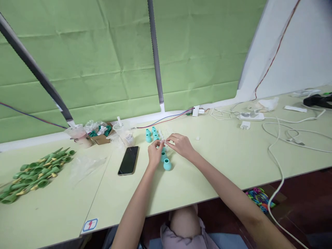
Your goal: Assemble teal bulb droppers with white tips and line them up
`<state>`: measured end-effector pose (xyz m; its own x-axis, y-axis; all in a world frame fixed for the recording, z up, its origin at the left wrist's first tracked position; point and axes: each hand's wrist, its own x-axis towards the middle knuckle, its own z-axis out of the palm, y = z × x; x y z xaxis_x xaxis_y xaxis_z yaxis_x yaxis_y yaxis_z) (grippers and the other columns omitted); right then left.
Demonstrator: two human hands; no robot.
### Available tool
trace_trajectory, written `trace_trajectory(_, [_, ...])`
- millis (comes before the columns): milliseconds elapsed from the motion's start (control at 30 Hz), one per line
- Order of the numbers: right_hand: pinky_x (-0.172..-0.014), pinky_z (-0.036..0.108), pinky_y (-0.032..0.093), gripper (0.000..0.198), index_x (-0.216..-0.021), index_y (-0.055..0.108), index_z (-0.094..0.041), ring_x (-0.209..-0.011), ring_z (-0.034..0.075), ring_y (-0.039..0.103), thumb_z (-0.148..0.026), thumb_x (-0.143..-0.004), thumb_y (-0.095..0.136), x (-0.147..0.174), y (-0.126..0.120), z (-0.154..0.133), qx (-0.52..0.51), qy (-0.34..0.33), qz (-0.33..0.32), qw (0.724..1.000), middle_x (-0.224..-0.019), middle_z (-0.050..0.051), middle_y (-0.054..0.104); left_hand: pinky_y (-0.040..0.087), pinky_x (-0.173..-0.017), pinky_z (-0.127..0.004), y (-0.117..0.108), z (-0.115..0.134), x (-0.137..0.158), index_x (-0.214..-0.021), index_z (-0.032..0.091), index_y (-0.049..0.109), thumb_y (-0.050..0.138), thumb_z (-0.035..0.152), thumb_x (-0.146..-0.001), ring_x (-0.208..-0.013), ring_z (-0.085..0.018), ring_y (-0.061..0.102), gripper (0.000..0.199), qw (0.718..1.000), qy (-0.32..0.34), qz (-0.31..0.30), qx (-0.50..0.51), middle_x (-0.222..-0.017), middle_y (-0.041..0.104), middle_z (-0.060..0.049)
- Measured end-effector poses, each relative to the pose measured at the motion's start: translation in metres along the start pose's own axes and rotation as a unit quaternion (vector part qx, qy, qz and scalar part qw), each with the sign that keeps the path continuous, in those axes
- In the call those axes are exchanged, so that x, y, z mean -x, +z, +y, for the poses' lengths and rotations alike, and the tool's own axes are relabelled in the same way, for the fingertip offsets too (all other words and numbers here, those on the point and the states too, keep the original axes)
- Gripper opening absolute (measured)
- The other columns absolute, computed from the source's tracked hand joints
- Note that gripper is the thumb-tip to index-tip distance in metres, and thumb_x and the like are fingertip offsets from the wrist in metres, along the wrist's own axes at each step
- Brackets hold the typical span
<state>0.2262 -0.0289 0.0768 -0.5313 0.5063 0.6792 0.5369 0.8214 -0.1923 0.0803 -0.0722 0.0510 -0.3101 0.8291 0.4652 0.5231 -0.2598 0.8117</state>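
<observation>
Left hand [155,154] and right hand [181,145] are meeting near the centre of the frame, fingertips bunching close together just over a group of small turquoise vase-shaped pieces [167,165]. Grip on both sides is looking narrow; something small and whitish is showing at the fingertips, but cannot tell which hand is holding it, or whether either is. Turquoise pieces are standing in a loose double row at centre, running from behind the hands toward the viewer, the front one sitting just below the fingers. Small translucent bits [160,134] are lying beside the far pieces. Black phone [128,160] is lying left of the left hand, a plastic cup [129,139] is standing behind it. Green stem-like pieces [36,174] are lying in a heap at the left side of the frame. White power strip [251,117] is resting at right.
</observation>
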Motion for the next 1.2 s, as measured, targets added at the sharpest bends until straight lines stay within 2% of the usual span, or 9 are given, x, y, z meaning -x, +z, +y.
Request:
trace_trajectory(233, [-0.065,0.024,0.037,0.014,-0.086,0.063,-0.021,-0.086,0.015,0.056,-0.029,-0.085,0.051,0.001,-0.002,0.002,0.045,-0.012,-0.012,0.999,-0.087,0.003,0.064,0.040,-0.065,-0.025,0.002,-0.002,-0.001,-0.076,0.018,0.061,0.048,0.047,-0.079,-0.065,-0.014,0.058,0.032,1.000,-0.008,-0.009,0.010,-0.067,0.066,-0.002])
trace_trajectory(367, [-0.066,0.024,0.037,0.017,-0.094,0.063,-0.022,-0.088,0.013,0.056,-0.028,-0.086,0.049,0.003,-0.001,0.002,0.026,-0.012,-0.002,1.000,-0.093,0.003,0.064,0.040,-0.063,-0.026,0.002,0.000,0.000,-0.076,0.017,0.061,0.047,0.047,-0.080,-0.065,-0.015,0.059,0.033,1.000,0.000,-0.020,0.019,-0.068,0.066,-0.003])
trace_trajectory(567, [-0.069,0.024,0.037,0.023,-0.094,0.066,-0.025,-0.084,0.013,0.055,-0.028,-0.089,0.044,0.007,0.003,0.009,0.024,-0.051,0.016,0.998,-0.091,0.003,0.065,0.040,-0.064,-0.027,0.003,0.002,0.000,-0.074,0.018,0.060,0.047,0.048,-0.079,-0.066,-0.015,0.058,0.033,1.000,-0.008,-0.007,0.021,-0.067,0.066,-0.003])
trace_trajectory(767, [-0.070,0.025,0.038,0.024,-0.092,0.067,-0.025,-0.083,0.014,0.054,-0.031,-0.089,0.044,0.010,0.007,0.012,0.024,-0.064,0.024,0.997,-0.091,0.003,0.066,0.042,-0.063,-0.026,0.005,0.000,-0.001,-0.071,0.017,0.059,0.049,0.050,-0.077,-0.062,-0.014,0.057,0.035,0.998,-0.018,-0.021,0.055,-0.064,0.064,-0.003])
trace_trajectory(967, [-0.071,0.026,0.038,0.022,-0.094,0.068,-0.028,-0.084,0.014,0.053,-0.034,-0.087,0.047,0.013,0.010,0.013,0.012,-0.049,0.038,0.998,-0.092,0.001,0.067,0.044,-0.063,-0.026,0.007,-0.001,-0.002,-0.068,0.016,0.057,0.050,0.050,-0.076,-0.062,-0.014,0.057,0.036,0.994,-0.045,-0.019,0.096,-0.061,0.062,-0.002])
trace_trajectory(1067, [-0.072,0.025,0.039,0.021,-0.093,0.068,-0.027,-0.086,0.015,0.053,-0.034,-0.086,0.050,0.012,0.009,0.014,0.001,-0.025,0.042,0.999,-0.092,0.002,0.067,0.044,-0.062,-0.026,0.008,0.001,-0.002,-0.068,0.015,0.057,0.049,0.051,-0.076,-0.063,-0.014,0.057,0.038,0.992,-0.049,-0.038,0.111,-0.061,0.062,-0.003])
trace_trajectory(1200, [-0.075,0.026,0.040,0.019,-0.089,0.069,-0.026,-0.088,0.016,0.052,-0.032,-0.085,0.051,0.010,0.008,0.015,-0.023,-0.007,0.050,0.998,-0.091,0.002,0.067,0.044,-0.062,-0.025,0.007,0.005,-0.001,-0.073,0.015,0.056,0.048,0.051,-0.077,-0.062,-0.013,0.056,0.036,0.986,-0.031,-0.094,0.133,-0.064,0.063,-0.003])
